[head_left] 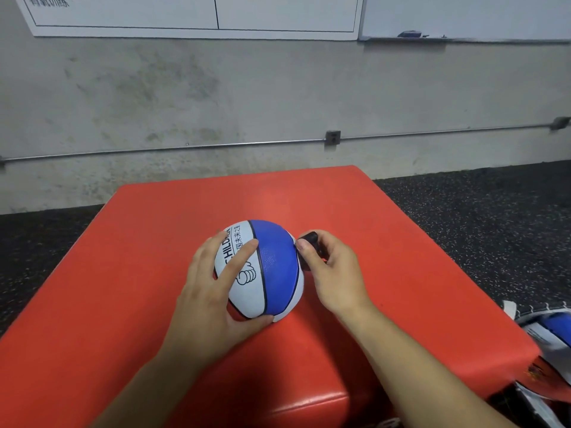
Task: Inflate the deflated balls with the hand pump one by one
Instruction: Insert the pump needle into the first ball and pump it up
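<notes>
A small blue and white ball point(272, 267) with black seams and printed lettering sits on the red padded box point(154, 304). My left hand point(213, 295) holds it from the left, fingers spread over the white panel and thumb under the ball's near side. My right hand point(332, 273) grips a black hand pump point(310, 247) at the ball's right side. The pump's tip meets the ball beside my thumb; the needle itself is hidden. Most of the pump is covered by my fingers.
At the lower right, beside the box, lies a mesh bag point(547, 332) with more blue and white balls. Dark speckled floor point(479, 217) surrounds the box. A grey wall point(278, 94) with a conduit pipe and whiteboards stands behind.
</notes>
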The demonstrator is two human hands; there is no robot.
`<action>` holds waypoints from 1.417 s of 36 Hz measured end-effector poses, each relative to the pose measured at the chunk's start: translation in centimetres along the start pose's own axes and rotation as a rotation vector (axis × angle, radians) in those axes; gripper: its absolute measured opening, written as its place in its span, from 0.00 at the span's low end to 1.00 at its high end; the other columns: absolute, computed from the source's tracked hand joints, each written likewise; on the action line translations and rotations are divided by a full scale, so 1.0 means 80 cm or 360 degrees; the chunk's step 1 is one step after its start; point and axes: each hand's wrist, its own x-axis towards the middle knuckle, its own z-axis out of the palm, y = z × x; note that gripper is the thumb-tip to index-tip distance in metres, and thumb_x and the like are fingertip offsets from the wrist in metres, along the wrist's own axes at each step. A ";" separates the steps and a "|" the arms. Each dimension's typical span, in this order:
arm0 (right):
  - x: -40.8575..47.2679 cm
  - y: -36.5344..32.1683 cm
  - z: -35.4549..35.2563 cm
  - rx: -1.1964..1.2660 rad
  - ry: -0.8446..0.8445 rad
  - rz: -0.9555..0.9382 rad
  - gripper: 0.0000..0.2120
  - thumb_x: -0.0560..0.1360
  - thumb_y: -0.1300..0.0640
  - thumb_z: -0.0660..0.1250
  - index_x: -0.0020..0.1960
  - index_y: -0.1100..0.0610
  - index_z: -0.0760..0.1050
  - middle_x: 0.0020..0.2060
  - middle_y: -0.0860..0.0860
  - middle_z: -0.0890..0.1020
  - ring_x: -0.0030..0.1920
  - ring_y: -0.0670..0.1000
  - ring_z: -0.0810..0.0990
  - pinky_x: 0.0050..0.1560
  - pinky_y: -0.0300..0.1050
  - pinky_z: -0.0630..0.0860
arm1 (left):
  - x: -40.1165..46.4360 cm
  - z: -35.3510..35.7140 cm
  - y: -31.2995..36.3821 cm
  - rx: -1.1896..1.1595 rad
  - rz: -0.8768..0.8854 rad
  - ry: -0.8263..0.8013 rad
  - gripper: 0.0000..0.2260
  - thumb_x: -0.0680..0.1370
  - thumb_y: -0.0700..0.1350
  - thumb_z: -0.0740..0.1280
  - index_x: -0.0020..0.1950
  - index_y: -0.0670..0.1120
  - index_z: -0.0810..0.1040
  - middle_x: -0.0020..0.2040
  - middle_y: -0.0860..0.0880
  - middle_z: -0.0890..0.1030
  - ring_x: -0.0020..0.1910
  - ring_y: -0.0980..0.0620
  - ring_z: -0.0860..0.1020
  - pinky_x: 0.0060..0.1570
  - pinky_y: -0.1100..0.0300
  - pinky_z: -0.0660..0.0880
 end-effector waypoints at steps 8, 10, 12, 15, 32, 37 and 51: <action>0.015 0.003 -0.012 0.0302 0.0187 0.0227 0.03 0.84 0.59 0.66 0.55 0.52 0.78 0.46 0.49 0.87 0.47 0.44 0.85 0.47 0.47 0.82 | -0.005 -0.012 -0.019 -0.0145 -0.0289 0.0091 0.51 0.59 0.69 0.77 0.80 0.63 0.64 0.81 0.56 0.60 0.79 0.50 0.64 0.72 0.49 0.69; 0.021 0.023 -0.008 0.0085 0.0197 0.0293 0.08 0.82 0.60 0.69 0.59 0.50 0.78 0.48 0.49 0.86 0.46 0.46 0.84 0.56 0.54 0.81 | -0.006 -0.019 -0.022 -0.0180 -0.0310 0.0119 0.51 0.59 0.68 0.78 0.80 0.62 0.64 0.80 0.56 0.62 0.78 0.53 0.64 0.72 0.53 0.67; 0.027 0.037 -0.001 -0.0086 0.0183 0.0394 0.17 0.80 0.60 0.72 0.67 0.51 0.77 0.51 0.50 0.85 0.50 0.49 0.83 0.63 0.59 0.78 | -0.007 -0.027 -0.025 -0.0232 -0.0318 0.0142 0.52 0.59 0.66 0.79 0.81 0.60 0.65 0.78 0.55 0.65 0.77 0.55 0.65 0.72 0.56 0.67; 0.030 0.038 0.006 -0.0251 0.0098 0.0479 0.26 0.79 0.61 0.72 0.75 0.55 0.71 0.58 0.53 0.84 0.58 0.53 0.82 0.68 0.56 0.75 | -0.011 -0.042 -0.028 -0.0264 -0.0320 0.0194 0.51 0.60 0.65 0.79 0.81 0.56 0.65 0.76 0.54 0.69 0.75 0.56 0.68 0.71 0.57 0.69; -0.076 -0.085 0.045 0.0655 -0.0476 0.0440 0.32 0.72 0.29 0.68 0.75 0.31 0.69 0.70 0.33 0.76 0.69 0.34 0.74 0.74 0.51 0.71 | -0.067 -0.106 0.016 -0.0716 -0.0559 0.0282 0.52 0.60 0.63 0.83 0.80 0.65 0.63 0.77 0.61 0.69 0.77 0.60 0.68 0.75 0.48 0.69; -0.115 -0.109 0.041 0.0726 -0.0526 0.0421 0.36 0.71 0.31 0.73 0.76 0.33 0.69 0.71 0.35 0.76 0.73 0.40 0.73 0.78 0.58 0.68 | -0.089 -0.125 0.035 -0.0916 -0.0635 0.0267 0.44 0.65 0.68 0.79 0.79 0.66 0.65 0.77 0.61 0.70 0.76 0.59 0.69 0.74 0.47 0.71; -0.271 -0.081 0.021 0.0526 -0.0371 0.0399 0.37 0.73 0.35 0.74 0.78 0.37 0.66 0.73 0.32 0.72 0.74 0.33 0.68 0.72 0.38 0.68 | -0.232 -0.113 0.097 -0.0821 -0.0793 0.0102 0.35 0.71 0.70 0.72 0.76 0.75 0.63 0.73 0.67 0.66 0.77 0.58 0.66 0.75 0.47 0.70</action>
